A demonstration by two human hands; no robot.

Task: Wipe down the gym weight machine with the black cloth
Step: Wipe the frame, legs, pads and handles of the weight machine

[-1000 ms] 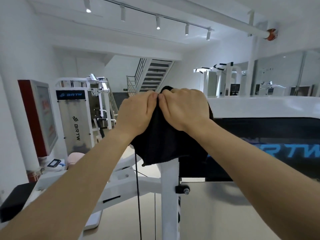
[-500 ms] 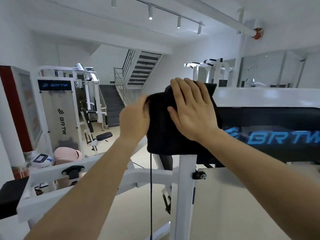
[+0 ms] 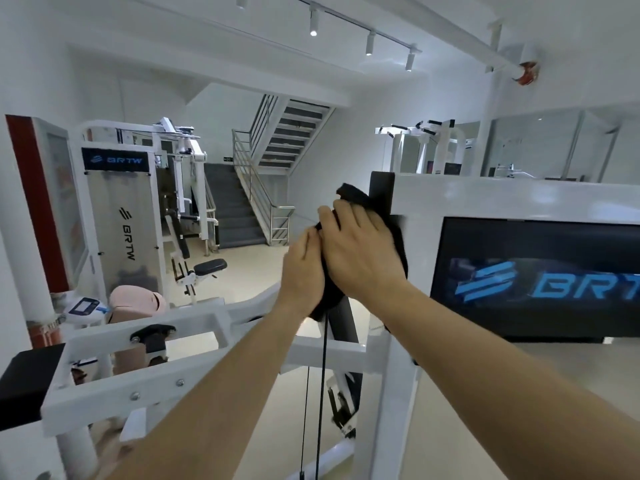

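Observation:
The black cloth (image 3: pixel 353 197) is bunched against the left upright edge of the white weight machine (image 3: pixel 485 199), just left of its black BRTW panel (image 3: pixel 540 275). My right hand (image 3: pixel 360 251) lies over the cloth with fingers spread, pressing it against the frame. My left hand (image 3: pixel 303 271) grips the cloth's left side from beside it, fingers curled onto the fabric. Most of the cloth is hidden under both hands; a tip sticks up above them and a fold hangs below.
A white lever arm (image 3: pixel 145 344) with a black pad crosses below my left forearm. Two black cables (image 3: pixel 323 375) drop beneath the cloth. Another BRTW machine (image 3: pixel 117 216) stands at left, a pink bag (image 3: pixel 135 303) near it, and stairs (image 3: pixel 239 206) behind.
The cloth has gone from spread flat to bunched up. Both hands have closed together on it at the machine's left edge, and the view has shifted right and closer.

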